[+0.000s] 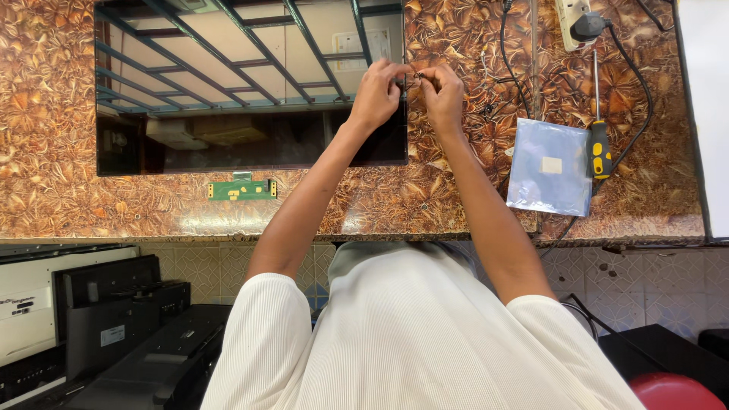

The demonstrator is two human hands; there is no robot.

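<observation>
- Both arms reach far across the brown patterned surface (61,114). The left hand (376,93) and right hand (443,93) meet at the right edge of a flat dark screen panel (250,83), near its upper corner.
- The fingers of each hand are pinched narrow around something very small and dark (416,76) held between the two hands, just at the panel's edge. It may be a screw or a wire end; it is too small to tell.
- The panel lies flat, its glossy face reflecting a ceiling grid. A small green circuit board (243,189) sits just beside its near edge, apart from the hands.
- To the right lie loose black cables (510,68), a silvery anti-static bag (550,167) and a yellow-handled screwdriver (599,144). All are untouched.
- Risk, as I judge it: the tiny piece could slip from the pinch. On this busy leaf-patterned surface it would be hard to spot.
- Another risk: both forearms hang over the panel's corner. Weight or a knock there could crack or scratch the glossy face.
- The loose cables lie close by the right wrist. A snagged wrist could drag them, or pull at the plug on the socket strip (571,19) at the far edge.
</observation>
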